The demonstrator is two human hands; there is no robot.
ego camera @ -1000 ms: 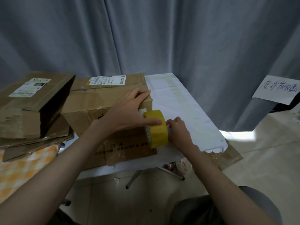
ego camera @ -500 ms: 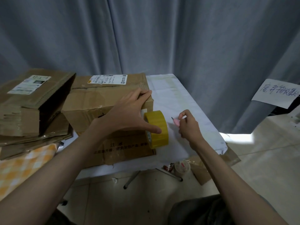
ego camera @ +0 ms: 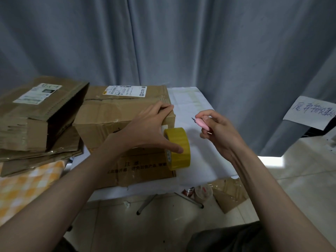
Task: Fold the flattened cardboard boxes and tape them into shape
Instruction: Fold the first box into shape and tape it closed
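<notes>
The assembled brown cardboard box (ego camera: 125,122) sat on the white-covered worktop (ego camera: 198,157), and everything else is placed from it. The left hand (ego camera: 145,130) lay spread wide over the box's right end, fingers hooked over the top corner and thumb pressing the yellow roll of packing tape (ego camera: 177,148), which stood on edge just beside the box's right face. A short strip appeared to run from the roll up to that corner, though its edge was hard to make out.

A second earlier the right hand (ego camera: 218,131) had been down against the roll; it had since lifted to the right of the box, clear of the tape, and pinched a small pink craft knife (ego camera: 201,122) with its blade pointing back toward the box. That shift suggests the strip was laid and the cut came next: the blade would need to come down between roll and box corner, away from the left thumb.

To the left of the box a second brown carton (ego camera: 32,113) rested on a stack of flattened cardboard sheets (ego camera: 36,157), apparently unfolded work. Below the box's front, a paper cup (ego camera: 202,193) sat on the floor.
</notes>
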